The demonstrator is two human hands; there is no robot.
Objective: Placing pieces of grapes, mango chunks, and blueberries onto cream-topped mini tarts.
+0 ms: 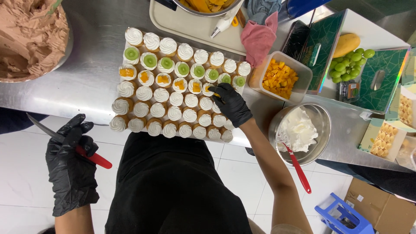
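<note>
Your right hand (232, 103), in a black glove, is pinched narrow over the tray of cupcakes (173, 91), its fingertips holding a small mango piece (215, 94) down on a cream top at the tray's near right side. Your left hand (71, 160), also gloved, is off the counter (91, 73) to the left, closed around a knife (69, 143) with a red handle, blade pointing up and away to the left. Just beyond your right hand sits a tub of mango cubes (279, 78); to the right of your wrist, a steel bowl of cream (303, 130) with a red-handled spatula (297, 167) leaning in it. Far beyond your left hand is a bowl of brown cream (30, 37).
</note>
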